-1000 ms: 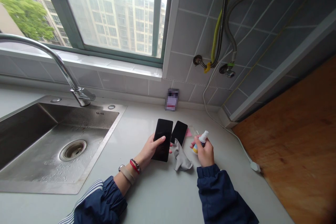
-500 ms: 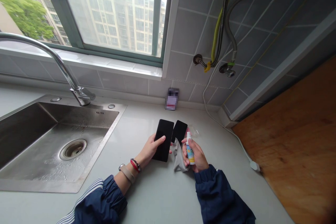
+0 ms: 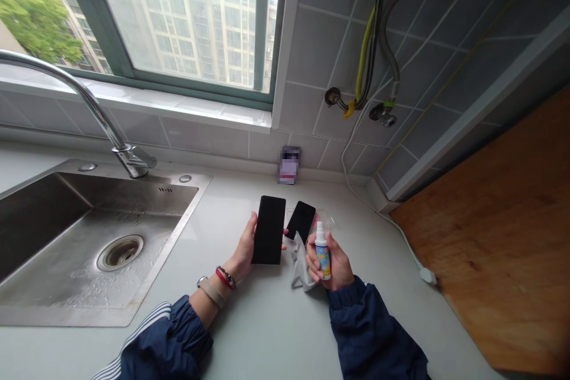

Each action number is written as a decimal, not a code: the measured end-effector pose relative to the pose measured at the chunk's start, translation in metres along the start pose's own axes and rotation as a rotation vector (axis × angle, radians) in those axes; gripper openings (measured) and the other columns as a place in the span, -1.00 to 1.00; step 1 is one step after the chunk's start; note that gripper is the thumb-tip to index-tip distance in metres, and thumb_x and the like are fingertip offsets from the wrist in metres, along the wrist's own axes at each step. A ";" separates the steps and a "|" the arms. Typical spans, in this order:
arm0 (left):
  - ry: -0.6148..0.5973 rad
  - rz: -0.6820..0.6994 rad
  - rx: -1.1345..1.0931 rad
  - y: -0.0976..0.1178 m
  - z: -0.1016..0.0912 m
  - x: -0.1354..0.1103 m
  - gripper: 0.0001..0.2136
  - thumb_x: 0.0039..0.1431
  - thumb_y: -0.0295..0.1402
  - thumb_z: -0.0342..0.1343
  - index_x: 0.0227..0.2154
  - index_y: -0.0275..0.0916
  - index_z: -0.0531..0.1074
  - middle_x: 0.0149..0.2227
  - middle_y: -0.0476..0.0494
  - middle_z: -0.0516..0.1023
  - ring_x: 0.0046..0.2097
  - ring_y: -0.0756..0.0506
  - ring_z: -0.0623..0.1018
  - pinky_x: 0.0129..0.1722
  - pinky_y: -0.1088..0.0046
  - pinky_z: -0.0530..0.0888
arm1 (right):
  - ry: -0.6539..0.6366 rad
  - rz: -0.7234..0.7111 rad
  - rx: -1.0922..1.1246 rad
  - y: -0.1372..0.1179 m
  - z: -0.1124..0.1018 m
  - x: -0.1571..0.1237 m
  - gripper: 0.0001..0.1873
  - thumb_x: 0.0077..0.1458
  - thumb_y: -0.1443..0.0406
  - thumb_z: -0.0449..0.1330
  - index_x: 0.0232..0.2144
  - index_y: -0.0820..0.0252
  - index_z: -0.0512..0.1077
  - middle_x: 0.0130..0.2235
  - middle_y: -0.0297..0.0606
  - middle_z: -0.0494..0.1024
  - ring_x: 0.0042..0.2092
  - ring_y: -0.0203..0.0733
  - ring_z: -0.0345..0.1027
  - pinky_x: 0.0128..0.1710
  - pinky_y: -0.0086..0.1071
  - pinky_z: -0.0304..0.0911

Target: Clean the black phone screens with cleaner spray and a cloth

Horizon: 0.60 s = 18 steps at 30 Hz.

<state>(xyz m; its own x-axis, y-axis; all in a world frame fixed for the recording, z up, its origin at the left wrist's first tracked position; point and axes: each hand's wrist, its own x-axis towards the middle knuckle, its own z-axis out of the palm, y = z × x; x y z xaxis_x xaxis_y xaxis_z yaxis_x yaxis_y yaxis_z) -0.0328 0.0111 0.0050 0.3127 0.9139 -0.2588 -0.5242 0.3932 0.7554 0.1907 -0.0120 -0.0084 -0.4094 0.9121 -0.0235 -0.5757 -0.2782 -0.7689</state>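
Observation:
A large black smartphone (image 3: 269, 230) is gripped by its sides in my left hand (image 3: 246, 247), its dark screen facing up toward me. My right hand (image 3: 337, 265) is wrapped round a small white spray bottle (image 3: 323, 255) with a colourful blue and yellow label, held upright. A grey cloth (image 3: 300, 267) hangs between the two hands, at the fingers of my right hand; how it is held is hidden. Behind it a second, smaller black phone (image 3: 301, 219) lies on the counter, partly covered by the cloth. A clear case with pink on it (image 3: 327, 219) lies beside that phone.
On the left is a steel sink (image 3: 176, 231) with a tall curved faucet (image 3: 100, 110). A pixelated card-like item (image 3: 289, 165) leans against the back wall. A white cable (image 3: 403, 234) with a plug runs along the right of the pale counter (image 3: 267, 332), beside a wooden panel (image 3: 499, 237).
My left thumb has moved off the phone's screen to its side edge, and the phone has shifted slightly left and up. The spray bottle stays in my right hand.

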 end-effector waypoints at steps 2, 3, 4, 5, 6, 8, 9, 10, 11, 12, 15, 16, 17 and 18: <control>-0.003 0.006 -0.004 -0.001 -0.001 0.001 -0.30 0.34 0.17 -0.19 0.06 -0.39 0.49 -0.12 -0.44 0.67 -0.37 -0.19 0.68 -0.38 0.37 0.54 | -0.006 -0.058 0.003 -0.005 0.002 -0.003 -0.64 0.19 -0.02 0.27 -0.29 0.12 0.38 -0.65 -0.52 0.32 -0.74 -0.43 0.00 -0.78 -0.57 0.08; -0.005 0.011 -0.011 -0.002 -0.002 0.002 -0.29 0.33 0.18 -0.19 0.05 -0.39 0.50 -0.12 -0.44 0.67 -0.38 -0.19 0.67 -0.38 0.37 0.54 | 0.000 -0.089 -0.006 -0.006 0.004 -0.004 -0.66 0.18 0.00 0.29 -0.31 0.11 0.35 -0.65 -0.54 0.31 -0.74 -0.44 -0.03 -0.79 -0.59 0.06; -0.007 0.017 -0.018 -0.002 -0.002 0.002 -0.28 0.33 0.19 -0.19 0.03 -0.40 0.51 -0.12 -0.45 0.67 -0.38 -0.18 0.67 -0.38 0.37 0.53 | 0.008 -0.115 -0.016 -0.006 0.007 -0.005 -0.65 0.17 0.00 0.30 -0.33 0.10 0.33 -0.64 -0.56 0.29 -0.74 -0.45 -0.04 -0.79 -0.60 0.06; -0.007 0.023 -0.026 -0.003 -0.003 0.003 -0.27 0.32 0.21 -0.19 0.00 -0.41 0.53 -0.13 -0.45 0.67 -0.39 -0.18 0.67 -0.39 0.37 0.53 | 0.024 -0.136 -0.053 -0.005 0.010 -0.006 -0.63 0.17 -0.02 0.28 -0.35 0.09 0.29 -0.64 -0.57 0.28 -0.74 -0.45 -0.03 -0.78 -0.60 0.08; -0.004 0.030 -0.034 -0.003 -0.003 0.003 -0.26 0.31 0.22 -0.19 -0.03 -0.42 0.54 -0.13 -0.45 0.67 -0.39 -0.18 0.67 -0.39 0.37 0.53 | 0.015 -0.113 -0.083 -0.004 0.013 -0.007 -0.62 0.16 -0.01 0.30 -0.37 0.10 0.28 -0.63 -0.55 0.30 -0.74 -0.44 0.00 -0.78 -0.57 0.11; 0.008 0.042 -0.049 -0.003 -0.003 0.003 -0.24 0.28 0.25 -0.18 -0.08 -0.43 0.56 -0.13 -0.46 0.66 -0.39 -0.18 0.66 -0.40 0.38 0.52 | -0.016 -0.043 -0.119 0.001 0.020 -0.007 -0.64 0.11 0.10 0.37 -0.41 0.11 0.27 -0.63 -0.52 0.32 -0.73 -0.41 0.07 -0.76 -0.51 0.18; 0.014 0.048 -0.057 -0.002 -0.003 0.003 -0.24 0.28 0.26 -0.18 -0.10 -0.43 0.56 -0.12 -0.46 0.66 -0.38 -0.18 0.66 -0.40 0.38 0.52 | -0.015 -0.038 -0.115 0.003 0.023 -0.008 -0.64 0.13 0.10 0.34 -0.42 0.10 0.25 -0.64 -0.55 0.28 -0.73 -0.43 0.03 -0.76 -0.52 0.16; 0.018 0.052 -0.066 -0.002 -0.003 0.003 -0.24 0.27 0.26 -0.17 -0.10 -0.43 0.57 -0.12 -0.46 0.66 -0.38 -0.17 0.66 -0.40 0.39 0.51 | 0.013 -0.072 -0.085 0.006 0.025 -0.008 -0.62 0.17 0.05 0.29 -0.43 0.08 0.22 -0.64 -0.59 0.21 -0.74 -0.45 -0.05 -0.77 -0.56 0.10; 0.019 0.054 -0.074 -0.001 -0.003 0.003 -0.24 0.27 0.26 -0.16 -0.10 -0.43 0.57 -0.11 -0.46 0.66 -0.38 -0.17 0.65 -0.40 0.39 0.51 | 0.072 -0.125 -0.039 0.008 0.026 -0.008 -0.61 0.17 0.01 0.27 -0.42 0.07 0.21 -0.64 -0.60 0.16 -0.73 -0.46 -0.11 -0.77 -0.57 0.05; 0.018 0.054 -0.080 -0.001 -0.003 0.002 -0.24 0.26 0.27 -0.15 -0.09 -0.42 0.57 -0.11 -0.46 0.66 -0.39 -0.16 0.65 -0.40 0.39 0.50 | 0.121 -0.161 -0.012 0.011 0.027 -0.008 -0.60 0.17 -0.02 0.25 -0.43 0.06 0.20 -0.64 -0.60 0.15 -0.73 -0.46 -0.13 -0.77 -0.58 0.03; 0.012 0.049 -0.073 -0.002 -0.004 0.003 -0.23 0.24 0.28 -0.13 -0.05 -0.41 0.56 -0.12 -0.44 0.66 -0.39 -0.15 0.64 -0.41 0.39 0.48 | 0.050 0.002 -0.110 0.020 0.029 -0.005 -0.57 0.07 -0.02 0.35 -0.45 0.09 0.26 -0.64 -0.52 0.27 -0.70 -0.40 0.03 -0.69 -0.48 0.17; 0.007 0.050 -0.065 -0.002 -0.004 0.003 -0.22 0.23 0.29 -0.13 -0.04 -0.42 0.56 -0.14 -0.44 0.66 -0.38 -0.16 0.64 -0.41 0.39 0.48 | 0.049 0.012 -0.112 0.022 0.029 -0.004 -0.55 0.09 -0.06 0.32 -0.45 0.10 0.28 -0.64 -0.50 0.27 -0.68 -0.39 0.06 -0.65 -0.47 0.21; -0.003 0.050 -0.057 -0.004 -0.005 0.003 -0.21 0.23 0.29 -0.13 -0.02 -0.42 0.56 -0.16 -0.43 0.67 -0.37 -0.16 0.64 -0.40 0.39 0.48 | 0.059 0.008 -0.100 0.023 0.029 -0.003 -0.52 0.14 -0.14 0.24 -0.46 0.11 0.29 -0.64 -0.49 0.26 -0.66 -0.38 0.07 -0.62 -0.46 0.21; -0.016 0.050 -0.051 -0.005 -0.006 0.004 -0.21 0.23 0.29 -0.12 -0.01 -0.42 0.55 -0.17 -0.43 0.67 -0.36 -0.16 0.64 -0.39 0.39 0.48 | 0.076 -0.002 -0.076 0.023 0.029 -0.001 -0.45 0.17 -0.21 0.14 -0.49 0.11 0.31 -0.65 -0.47 0.24 -0.65 -0.36 0.08 -0.61 -0.46 0.21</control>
<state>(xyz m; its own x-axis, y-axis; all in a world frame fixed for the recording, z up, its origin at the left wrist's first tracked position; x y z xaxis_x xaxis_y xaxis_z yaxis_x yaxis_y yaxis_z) -0.0337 0.0129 -0.0033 0.2977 0.9309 -0.2117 -0.5787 0.3523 0.7355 0.1579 -0.0282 -0.0074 -0.3521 0.9335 -0.0679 -0.5197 -0.2554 -0.8153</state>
